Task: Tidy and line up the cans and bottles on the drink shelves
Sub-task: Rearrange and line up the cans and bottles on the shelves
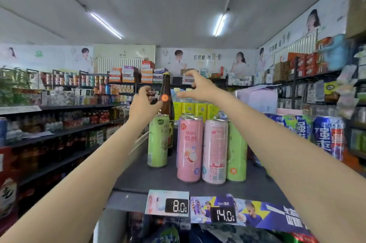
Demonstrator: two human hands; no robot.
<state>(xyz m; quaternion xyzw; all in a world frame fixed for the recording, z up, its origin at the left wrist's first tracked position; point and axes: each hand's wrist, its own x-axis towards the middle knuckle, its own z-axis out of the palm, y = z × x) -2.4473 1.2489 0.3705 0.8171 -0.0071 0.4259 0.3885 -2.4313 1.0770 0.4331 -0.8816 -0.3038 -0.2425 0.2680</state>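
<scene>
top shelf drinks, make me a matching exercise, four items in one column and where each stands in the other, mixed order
Items:
1. brown glass bottle
2. lone green can
3. darker pink can
4. blue cans

Places:
A. far right of the shelf
B. front row, left end of the three-can group
C. behind the lone green can, between the two hands
D. left of the group, standing apart from it

Pairs: 1-C, 2-D, 3-B, 4-A
</scene>
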